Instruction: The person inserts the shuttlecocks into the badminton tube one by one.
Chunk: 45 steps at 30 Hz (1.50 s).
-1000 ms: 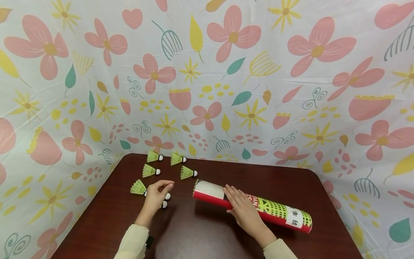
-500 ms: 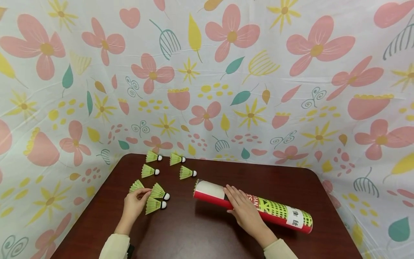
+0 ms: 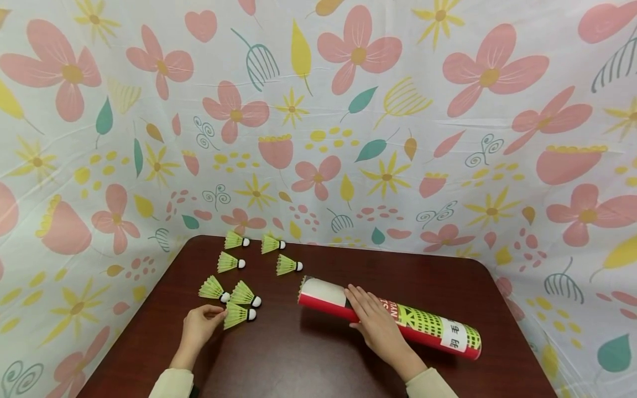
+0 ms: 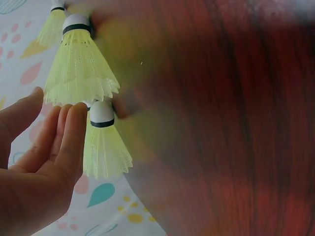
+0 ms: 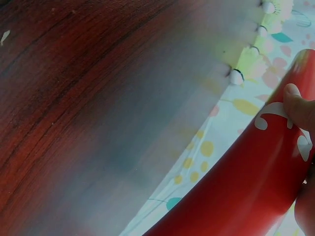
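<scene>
Yellow-green shuttlecocks with white tips and black bands lie on the left part of the table. My left hand [image 3: 197, 330] is behind the nearest shuttlecock [image 3: 236, 315], fingertips right at its skirt's wide edge. In the left wrist view a gap shows between the thumb and the other fingers, beside the skirt of that shuttlecock [image 4: 78, 61]. Two more, a shuttlecock [image 3: 243, 294] and a shuttlecock [image 3: 214, 288], lie just beyond it. My right hand [image 3: 376, 325] grips a red shuttlecock tube [image 3: 323, 301], thumb on its near side, fingers over the top. The tube lies slantwise, its left end toward the shuttlecocks.
Farther back are several more shuttlecocks, among them a shuttlecock [image 3: 287, 265] nearest the tube's left end. The dark red-brown table [image 3: 298, 365] has rounded far corners. Behind it and at the sides hangs a flower-printed white cloth [image 3: 318, 110].
My left hand has moved left and toward the near side, from over the front shuttlecocks, past the leftmost one, to behind the nearest one. The right hand and tube have stayed in place.
</scene>
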{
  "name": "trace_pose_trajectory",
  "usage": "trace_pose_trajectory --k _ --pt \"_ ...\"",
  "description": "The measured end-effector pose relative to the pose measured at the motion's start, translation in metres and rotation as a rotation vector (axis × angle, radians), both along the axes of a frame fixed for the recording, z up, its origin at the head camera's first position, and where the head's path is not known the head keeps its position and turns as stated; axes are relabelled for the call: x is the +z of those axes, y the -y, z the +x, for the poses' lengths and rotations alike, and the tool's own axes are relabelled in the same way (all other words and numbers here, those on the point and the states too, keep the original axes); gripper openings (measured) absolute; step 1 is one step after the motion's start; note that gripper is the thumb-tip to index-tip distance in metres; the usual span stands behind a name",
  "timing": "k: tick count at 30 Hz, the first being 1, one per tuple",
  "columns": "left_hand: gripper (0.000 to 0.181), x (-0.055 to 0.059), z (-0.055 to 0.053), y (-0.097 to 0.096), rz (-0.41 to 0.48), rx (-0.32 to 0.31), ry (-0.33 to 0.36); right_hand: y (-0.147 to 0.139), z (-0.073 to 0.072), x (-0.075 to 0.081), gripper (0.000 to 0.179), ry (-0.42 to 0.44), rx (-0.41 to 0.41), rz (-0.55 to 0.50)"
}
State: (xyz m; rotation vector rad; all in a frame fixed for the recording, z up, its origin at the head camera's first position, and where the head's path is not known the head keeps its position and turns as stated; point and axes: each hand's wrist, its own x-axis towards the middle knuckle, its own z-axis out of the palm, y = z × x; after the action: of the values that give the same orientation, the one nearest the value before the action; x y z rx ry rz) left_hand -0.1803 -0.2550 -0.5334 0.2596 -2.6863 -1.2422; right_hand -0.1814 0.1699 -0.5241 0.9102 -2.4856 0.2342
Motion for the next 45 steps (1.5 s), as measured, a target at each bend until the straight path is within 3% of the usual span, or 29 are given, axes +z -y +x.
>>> trace_pose_trajectory --k 10,18,45 --pt "0.011 -0.006 -0.001 -0.006 0.013 -0.030 0.015 -0.001 0.001 -0.002 0.087 0.003 0.001 -0.003" --pt "0.008 -0.006 -0.001 -0.013 0.019 -0.046 -0.017 -0.001 0.000 -0.003 0.088 0.008 0.004 0.000" --pt "0.007 0.020 -0.012 -0.047 0.135 -0.130 -0.110 0.005 0.001 -0.003 0.086 0.015 0.030 -0.016"
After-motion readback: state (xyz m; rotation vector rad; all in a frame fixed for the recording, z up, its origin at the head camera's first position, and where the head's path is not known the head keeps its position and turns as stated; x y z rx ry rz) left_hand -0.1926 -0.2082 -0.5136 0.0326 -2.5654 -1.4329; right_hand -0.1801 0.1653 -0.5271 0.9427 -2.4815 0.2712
